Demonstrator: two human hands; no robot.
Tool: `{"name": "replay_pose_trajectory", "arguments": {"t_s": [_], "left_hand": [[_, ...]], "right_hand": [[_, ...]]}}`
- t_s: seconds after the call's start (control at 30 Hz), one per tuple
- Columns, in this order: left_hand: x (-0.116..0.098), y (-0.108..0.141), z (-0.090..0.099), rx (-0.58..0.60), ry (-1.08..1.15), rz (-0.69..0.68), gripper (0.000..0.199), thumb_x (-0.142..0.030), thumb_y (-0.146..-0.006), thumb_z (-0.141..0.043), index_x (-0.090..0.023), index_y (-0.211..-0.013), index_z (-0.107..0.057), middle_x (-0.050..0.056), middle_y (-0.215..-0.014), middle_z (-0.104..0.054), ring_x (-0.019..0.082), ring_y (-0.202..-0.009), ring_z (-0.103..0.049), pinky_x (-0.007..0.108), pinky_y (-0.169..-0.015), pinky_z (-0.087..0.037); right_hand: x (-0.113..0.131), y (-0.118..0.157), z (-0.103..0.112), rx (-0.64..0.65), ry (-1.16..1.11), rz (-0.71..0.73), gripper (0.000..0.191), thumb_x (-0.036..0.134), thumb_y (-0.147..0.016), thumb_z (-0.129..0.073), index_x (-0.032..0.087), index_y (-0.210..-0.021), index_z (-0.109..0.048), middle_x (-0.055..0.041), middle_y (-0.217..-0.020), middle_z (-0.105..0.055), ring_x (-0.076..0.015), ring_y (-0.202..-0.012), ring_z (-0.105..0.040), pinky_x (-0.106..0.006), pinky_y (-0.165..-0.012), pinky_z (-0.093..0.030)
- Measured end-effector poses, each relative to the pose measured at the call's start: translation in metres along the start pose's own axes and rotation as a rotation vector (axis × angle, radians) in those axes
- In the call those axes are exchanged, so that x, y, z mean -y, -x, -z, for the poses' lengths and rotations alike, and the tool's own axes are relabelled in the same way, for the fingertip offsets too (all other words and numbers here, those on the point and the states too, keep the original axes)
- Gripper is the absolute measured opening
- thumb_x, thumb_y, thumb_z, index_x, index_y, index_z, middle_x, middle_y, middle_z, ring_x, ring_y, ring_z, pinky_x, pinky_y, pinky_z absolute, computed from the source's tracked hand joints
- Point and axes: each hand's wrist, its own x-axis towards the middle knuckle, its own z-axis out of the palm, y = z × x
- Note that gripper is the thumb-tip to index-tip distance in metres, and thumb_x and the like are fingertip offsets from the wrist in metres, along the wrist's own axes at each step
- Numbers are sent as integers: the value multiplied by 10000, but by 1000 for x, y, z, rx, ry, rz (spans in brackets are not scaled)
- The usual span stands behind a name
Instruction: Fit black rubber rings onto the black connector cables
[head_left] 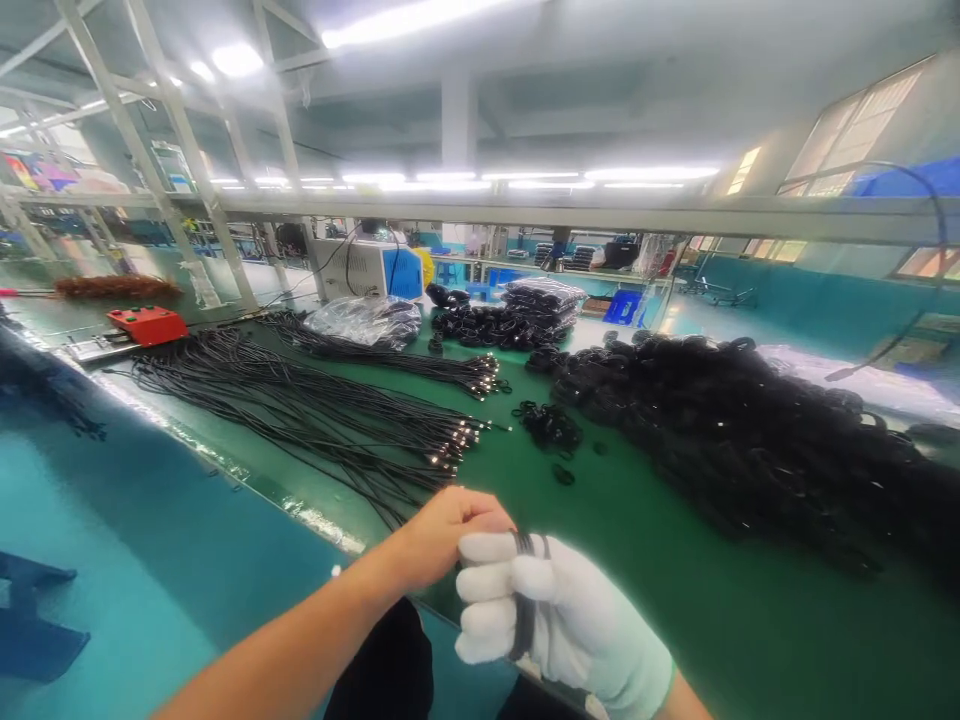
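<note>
Close to the table's front edge, my bare left hand [454, 530] is closed against the top of a coiled black cable [524, 625], its fingertips mostly hidden. My right hand [574, 610], in a white knit glove, has its fingers wrapped round that coil, with the dark loops crossing the palm and fingers. Beyond my hands a bundle of long black cables [322, 400] lies stretched out, its metal connector ends [456, 440] pointing right. A second bundle [405, 362] lies behind it. Right of these ends sits a small heap of black rings [551, 428].
A large pile of black coiled cables [742, 430] covers the right side of the green tabletop [517, 480]. Behind stand bagged coils [540, 300], a clear plastic bag [367, 320] and a grey-blue machine [367, 268]. A red control box [148, 325] sits far left.
</note>
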Motion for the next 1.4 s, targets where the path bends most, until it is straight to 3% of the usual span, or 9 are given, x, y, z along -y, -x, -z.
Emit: {"name": "replay_pose_trajectory", "arguments": {"t_s": [0.1,0.27,0.4,0.63,0.73,0.93,1.17,1.27,1.4], "left_hand": [[21,13,-15,-31,-21,106,262,-255,-863,-424,-145,-665,-554,-33,-564,-474,82,-501,-397,192,-477,-306],[18,35,-36,-273,-889,168,236,-177,-886,-362,-189,-821,-589,19,-728,-619,155,-628,-567,235,-530,-300],[7,36,-49,-213,-1176,86,201,-140,-858,-402,-202,-811,-587,30,-749,-650,203,-651,-612,264,-524,-280],[-3,22,-27,-204,-1277,-391,194,-149,-860,-460,-192,-682,-525,-5,-654,-586,159,-554,-501,303,-521,-252],[-14,11,-3,-105,-1279,-571,141,-213,-874,-505,-184,-743,-546,0,-765,-588,143,-639,-492,294,-580,-304],[-29,-7,26,136,-925,-493,49,-181,-768,-658,-169,-786,-614,5,-948,-549,106,-776,-519,200,-682,-410],[-23,-20,32,282,-712,-392,117,-90,-739,-665,-164,-820,-625,21,-1058,-542,123,-913,-552,205,-799,-454],[-22,-22,34,265,-754,-453,129,-81,-767,-629,-182,-844,-649,34,-1072,-556,143,-972,-539,234,-840,-447],[-29,-17,33,99,-954,-590,141,-128,-826,-564,-208,-839,-680,46,-994,-602,178,-974,-511,307,-881,-404]], "right_hand": [[4,-1,2,-147,-84,164,356,247,-741,-709,116,-1037,-563,-38,-814,-586,-139,-706,-574,-358,-746,-448],[21,-3,13,-246,-63,325,209,222,-808,-644,141,-995,-598,-27,-796,-630,-152,-725,-605,-381,-773,-463],[27,-6,20,-381,-3,353,335,246,-783,-680,143,-1086,-586,-101,-1052,-659,-226,-947,-636,-475,-942,-417],[23,-8,19,-461,117,259,314,210,-792,-677,130,-1085,-595,-132,-1081,-658,-211,-932,-640,-404,-893,-448],[18,-10,21,-343,150,226,192,136,-820,-624,118,-1011,-627,-105,-1026,-666,-167,-880,-626,-346,-855,-452],[12,-15,20,-105,-40,53,234,121,-793,-618,106,-1027,-623,-91,-916,-643,-174,-858,-606,-393,-860,-437],[5,-21,19,-74,-80,-88,302,95,-649,-714,71,-930,-606,-11,-713,-516,-112,-664,-510,-301,-690,-432],[2,-22,24,-129,-55,-97,275,171,-693,-718,102,-930,-597,1,-686,-522,-113,-620,-519,-336,-702,-440],[-2,-21,33,-134,-67,-149,309,265,-739,-690,74,-960,-590,-60,-757,-597,-162,-674,-585,-416,-764,-449]]}}
